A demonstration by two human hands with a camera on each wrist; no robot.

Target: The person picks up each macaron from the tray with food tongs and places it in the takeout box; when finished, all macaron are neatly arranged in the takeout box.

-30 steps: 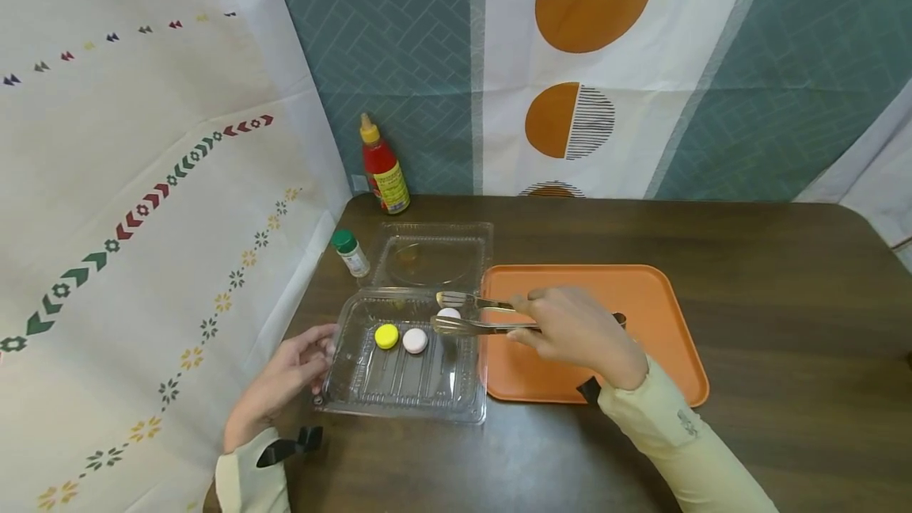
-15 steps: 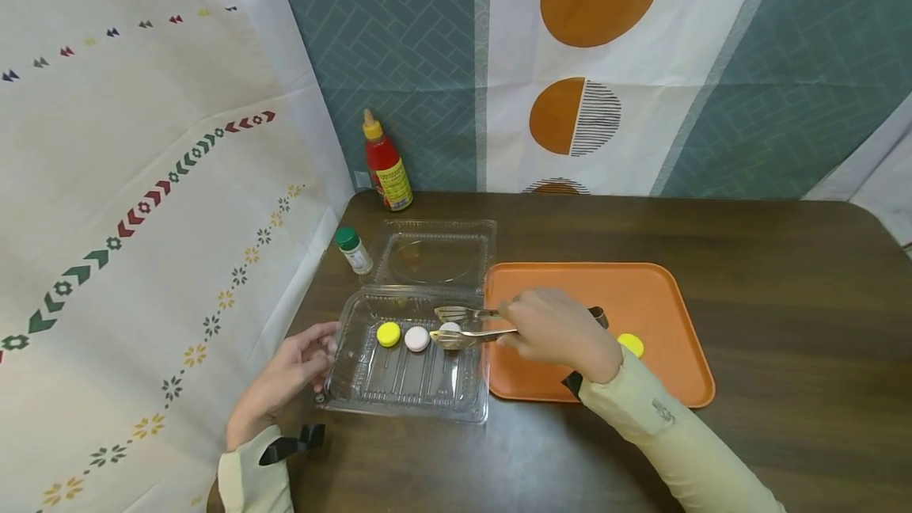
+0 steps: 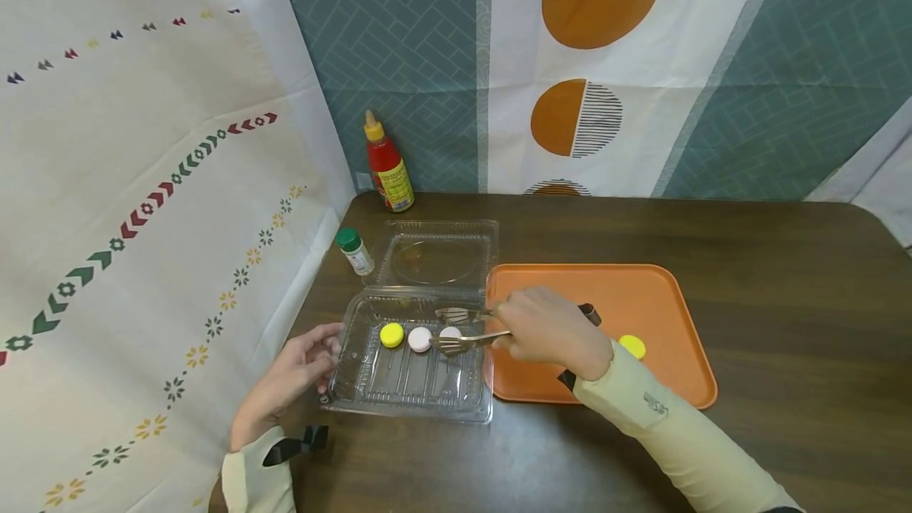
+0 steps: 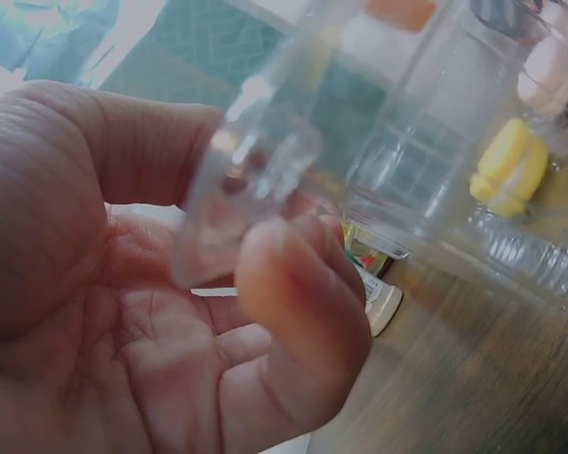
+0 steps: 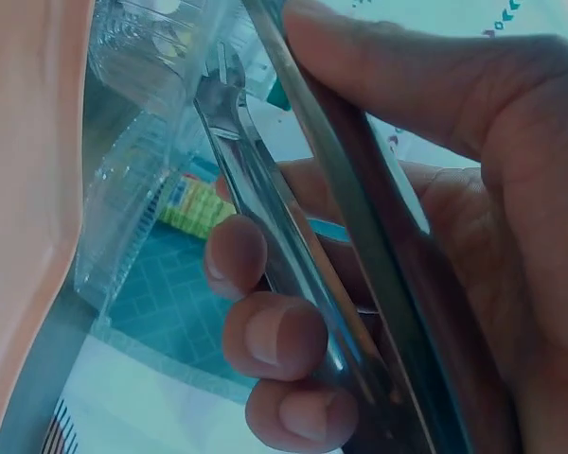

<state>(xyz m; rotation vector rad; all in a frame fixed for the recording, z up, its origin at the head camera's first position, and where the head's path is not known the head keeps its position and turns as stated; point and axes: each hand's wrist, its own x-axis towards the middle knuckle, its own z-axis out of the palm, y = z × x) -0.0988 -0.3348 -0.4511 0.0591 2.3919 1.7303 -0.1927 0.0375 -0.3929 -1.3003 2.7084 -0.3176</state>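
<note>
My right hand (image 3: pixel 545 331) grips a pair of metal tongs (image 5: pixel 284 218), fingers curled round both arms. The tong tips (image 3: pixel 456 344) are apart, inside the clear plastic container (image 3: pixel 399 406), beside a pale pink macaron (image 3: pixel 450 332) that they partly cover. To its left lie another pale pink macaron (image 3: pixel 419 340) and a yellow macaron (image 3: pixel 392 335), in a row. My left hand (image 3: pixel 295 370) pinches the container's left edge between thumb and fingers, plain in the left wrist view (image 4: pixel 246 208). Whether the tongs touch the macaron is unclear.
An orange tray (image 3: pixel 606 279) adjoins the container on the right and bears a yellow macaron (image 3: pixel 632 347). The container's lid (image 3: pixel 438 260) lies folded back. Behind it to the left stand a green-capped shaker (image 3: pixel 355 252) and a red sauce bottle (image 3: pixel 389 165), near the curtain.
My right hand has moved left and the tong tips have come down around the right-hand macaron. The yellow macaron on the tray has come into view. My left hand keeps its hold.
</note>
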